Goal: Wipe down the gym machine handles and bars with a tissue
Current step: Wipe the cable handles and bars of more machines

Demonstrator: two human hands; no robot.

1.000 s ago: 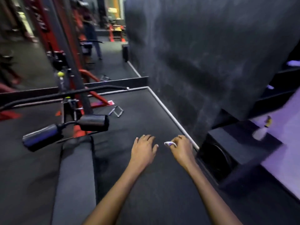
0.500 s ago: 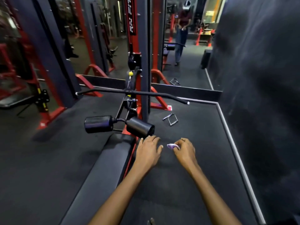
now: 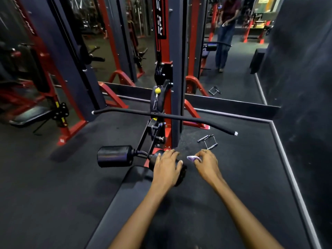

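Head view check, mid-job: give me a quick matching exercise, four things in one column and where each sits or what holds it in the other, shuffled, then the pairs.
1. crumpled white tissue
2. long black pulldown bar
3. small metal double-grip handle
4. black cylindrical roller pad

A. lying on the floor mat
B. under the left hand
C. pinched in the right hand
D. hanging from the cable, level across the machine

Pairs: 1-C, 2-D, 3-A, 4-B

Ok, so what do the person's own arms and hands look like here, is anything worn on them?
Both forearms are bare up to the bottom edge of the picture, with no sleeve showing. The left hand and the right hand wear no gloves, and no watch, band or ring can be made out on either.
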